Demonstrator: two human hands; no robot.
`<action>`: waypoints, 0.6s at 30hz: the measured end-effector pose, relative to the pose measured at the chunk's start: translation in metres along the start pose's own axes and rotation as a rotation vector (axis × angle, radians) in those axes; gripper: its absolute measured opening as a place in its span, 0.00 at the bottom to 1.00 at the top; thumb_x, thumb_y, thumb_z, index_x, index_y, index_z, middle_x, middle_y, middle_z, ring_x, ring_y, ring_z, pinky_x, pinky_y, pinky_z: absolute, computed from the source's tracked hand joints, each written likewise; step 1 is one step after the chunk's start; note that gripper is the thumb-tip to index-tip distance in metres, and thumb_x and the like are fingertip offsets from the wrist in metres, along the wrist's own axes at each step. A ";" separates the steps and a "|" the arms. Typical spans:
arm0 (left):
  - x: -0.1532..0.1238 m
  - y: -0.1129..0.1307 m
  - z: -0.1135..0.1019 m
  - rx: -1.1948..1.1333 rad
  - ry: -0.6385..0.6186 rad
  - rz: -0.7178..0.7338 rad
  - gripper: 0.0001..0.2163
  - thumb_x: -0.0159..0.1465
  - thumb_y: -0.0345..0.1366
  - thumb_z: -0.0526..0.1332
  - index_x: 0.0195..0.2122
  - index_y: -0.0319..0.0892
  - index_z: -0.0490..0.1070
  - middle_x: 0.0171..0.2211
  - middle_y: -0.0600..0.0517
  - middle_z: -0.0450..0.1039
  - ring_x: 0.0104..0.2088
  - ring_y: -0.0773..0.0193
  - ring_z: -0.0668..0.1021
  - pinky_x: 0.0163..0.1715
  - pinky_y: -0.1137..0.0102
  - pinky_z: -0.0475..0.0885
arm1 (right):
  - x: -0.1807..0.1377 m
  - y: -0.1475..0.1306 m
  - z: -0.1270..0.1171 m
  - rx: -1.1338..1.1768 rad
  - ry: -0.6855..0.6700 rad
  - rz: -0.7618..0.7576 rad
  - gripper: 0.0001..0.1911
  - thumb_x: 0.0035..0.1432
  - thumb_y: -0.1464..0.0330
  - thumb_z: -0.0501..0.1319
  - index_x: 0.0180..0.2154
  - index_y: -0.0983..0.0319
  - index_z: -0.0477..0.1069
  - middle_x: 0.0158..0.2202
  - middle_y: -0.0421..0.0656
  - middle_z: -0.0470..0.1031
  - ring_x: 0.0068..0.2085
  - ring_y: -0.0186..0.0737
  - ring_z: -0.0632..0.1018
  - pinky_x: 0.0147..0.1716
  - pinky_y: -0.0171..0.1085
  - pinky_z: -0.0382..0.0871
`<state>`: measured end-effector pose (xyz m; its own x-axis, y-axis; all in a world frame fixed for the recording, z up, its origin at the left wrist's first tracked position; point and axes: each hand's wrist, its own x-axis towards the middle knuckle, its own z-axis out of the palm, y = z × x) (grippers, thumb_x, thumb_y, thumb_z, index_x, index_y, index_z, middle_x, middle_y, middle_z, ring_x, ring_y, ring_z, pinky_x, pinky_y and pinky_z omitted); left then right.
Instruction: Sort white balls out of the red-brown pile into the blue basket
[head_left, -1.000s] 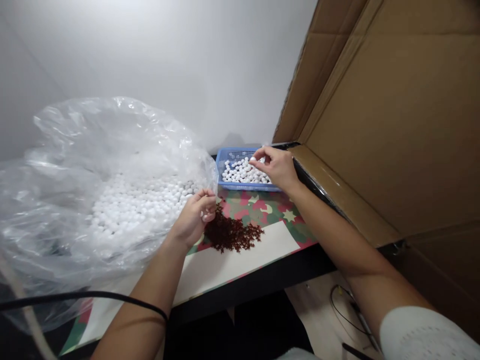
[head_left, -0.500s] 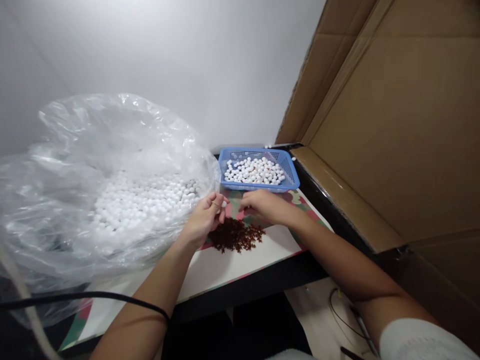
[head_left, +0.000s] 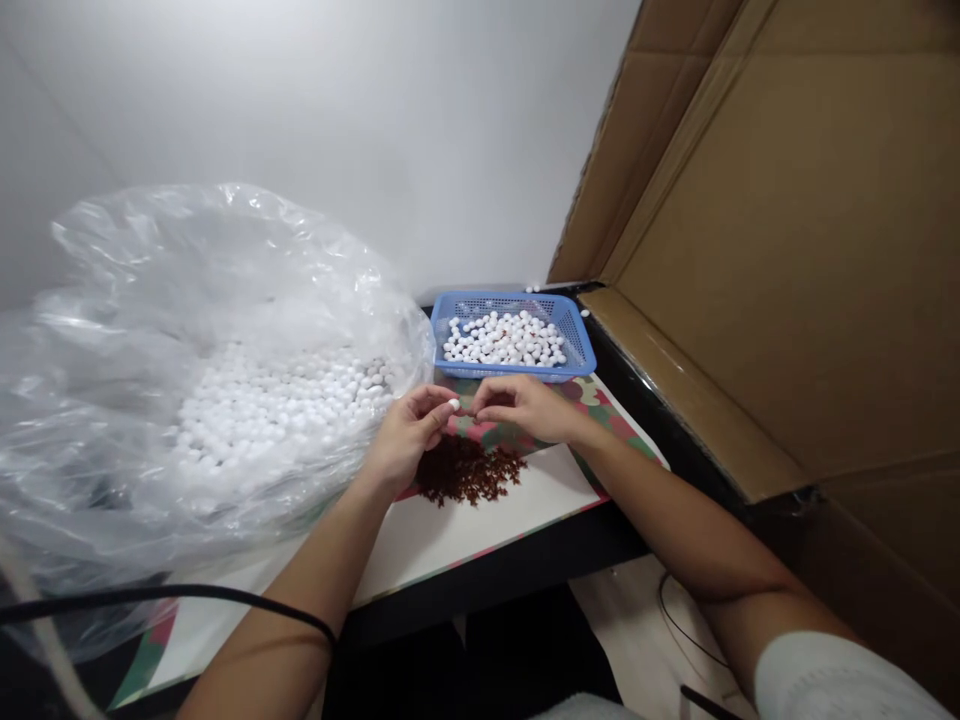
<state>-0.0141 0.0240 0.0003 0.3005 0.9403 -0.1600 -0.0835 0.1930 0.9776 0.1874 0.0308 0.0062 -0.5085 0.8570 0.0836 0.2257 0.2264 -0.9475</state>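
Between the thumb and fingers of my left hand (head_left: 412, 428) is a small white ball (head_left: 454, 404). My right hand (head_left: 517, 406) is pinched close to that ball; a tiny dark piece seems to show at its fingertips, too small to make out. Under both hands lies a pile of small reddish-brown pieces (head_left: 471, 472) on a sheet with a white part and a coloured pattern (head_left: 420, 545). Just beyond the hands stands a blue mesh basket (head_left: 517, 372) with many white balls in it, a few reddish specks among them.
A large clear plastic bag (head_left: 225, 240) full of white balls spreads over the left side. Cardboard (head_left: 787, 250) rises along the right, and a pale wall (head_left: 337, 120) stands behind. A black cable (head_left: 172, 592) crosses my left forearm. Some loose balls lie behind the basket.
My right hand has moved left, its fingertips now near the white ball. In my left hand the ball has come up to the fingertips.
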 end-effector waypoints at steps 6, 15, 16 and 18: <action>0.000 0.000 0.002 0.012 0.021 0.003 0.12 0.54 0.40 0.68 0.36 0.40 0.75 0.25 0.54 0.71 0.22 0.74 0.66 0.18 0.77 0.53 | 0.003 0.000 0.017 0.245 0.117 0.020 0.09 0.53 0.65 0.65 0.33 0.64 0.71 0.32 0.41 0.74 0.33 0.35 0.74 0.34 0.34 0.67; -0.002 0.000 0.000 0.087 0.032 0.031 0.11 0.54 0.40 0.68 0.35 0.40 0.76 0.23 0.54 0.73 0.21 0.73 0.67 0.20 0.75 0.55 | 0.003 0.001 0.021 0.316 0.149 0.066 0.13 0.51 0.60 0.67 0.32 0.64 0.72 0.30 0.40 0.75 0.32 0.34 0.75 0.31 0.33 0.68; -0.003 0.001 0.000 0.103 0.033 0.040 0.11 0.54 0.40 0.68 0.35 0.40 0.77 0.24 0.54 0.74 0.21 0.72 0.68 0.20 0.75 0.56 | 0.003 0.000 0.021 0.327 0.147 0.085 0.14 0.50 0.59 0.68 0.32 0.64 0.72 0.30 0.40 0.75 0.31 0.34 0.75 0.29 0.33 0.68; -0.004 0.002 0.001 0.138 0.036 0.052 0.11 0.55 0.40 0.67 0.35 0.40 0.77 0.24 0.53 0.74 0.22 0.71 0.69 0.21 0.75 0.57 | 0.002 -0.001 0.022 0.353 0.146 0.118 0.15 0.49 0.58 0.68 0.31 0.63 0.72 0.29 0.40 0.75 0.29 0.34 0.75 0.26 0.32 0.68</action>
<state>-0.0146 0.0201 0.0033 0.2647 0.9579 -0.1110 0.0342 0.1057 0.9938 0.1676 0.0224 0.0002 -0.3671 0.9301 -0.0136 -0.0367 -0.0291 -0.9989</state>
